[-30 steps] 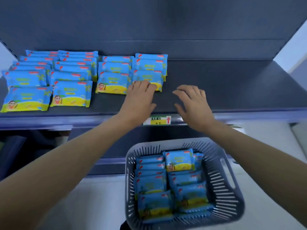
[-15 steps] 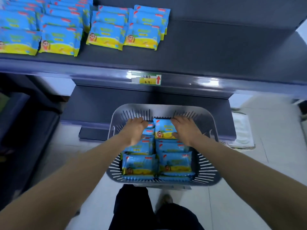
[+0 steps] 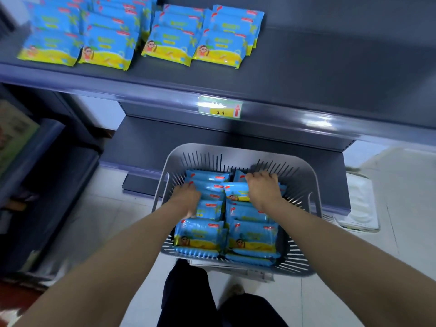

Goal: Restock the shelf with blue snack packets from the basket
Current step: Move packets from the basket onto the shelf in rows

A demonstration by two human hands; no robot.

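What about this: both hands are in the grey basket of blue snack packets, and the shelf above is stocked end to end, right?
Not quite. The head view shows the left hand and right hand in the grey basket of blue snack packets, but the shelf above is stocked only on its left part.

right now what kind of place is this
Most likely a shop aisle: a dark shelf with a price tag on its front edge, rows of identical blue snack packets, and a grey basket holding more.
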